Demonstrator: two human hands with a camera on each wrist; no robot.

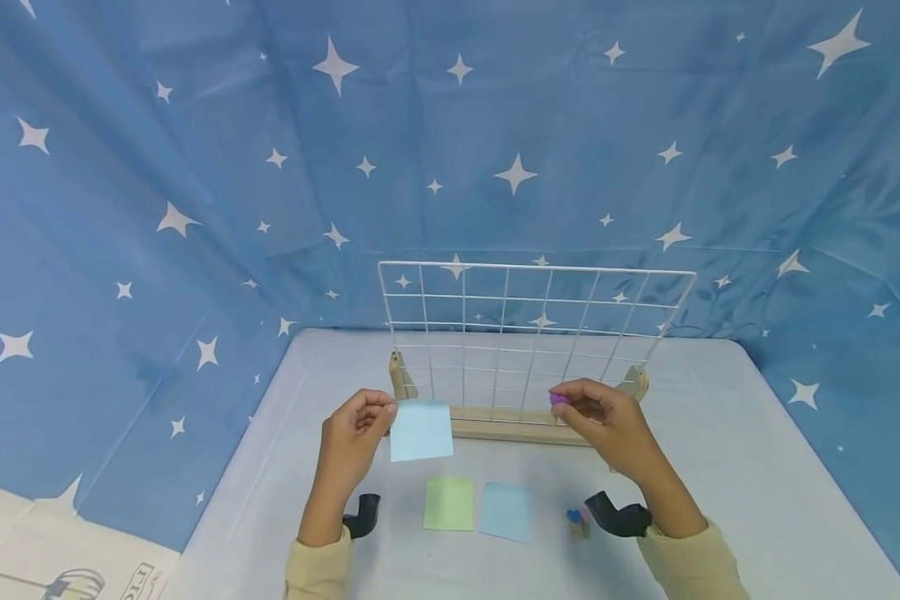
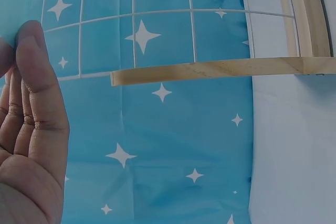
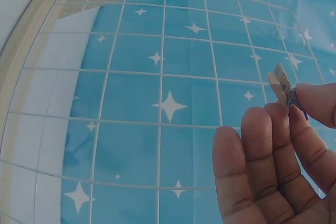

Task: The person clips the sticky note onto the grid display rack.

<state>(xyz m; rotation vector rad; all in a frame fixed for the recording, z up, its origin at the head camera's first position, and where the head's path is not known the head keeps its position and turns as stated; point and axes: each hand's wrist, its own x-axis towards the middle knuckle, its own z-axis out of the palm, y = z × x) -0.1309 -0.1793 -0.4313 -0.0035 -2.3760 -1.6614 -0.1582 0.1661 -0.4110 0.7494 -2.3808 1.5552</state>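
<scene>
Before the grid (image 1: 502, 326), left fingers (image 1: 373, 397) pinch a blue note (image 1: 422, 431), right fingers (image 1: 587, 389) a half-hidden clothespin (image 3: 279, 88).

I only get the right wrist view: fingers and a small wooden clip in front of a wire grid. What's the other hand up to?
Observer: The left hand pinches a light blue sheet by its corner.
Visitor: Oh, paper! Is that the only sheet?
Observer: No, a green sheet and a second blue sheet lie side by side on the white table.
</scene>
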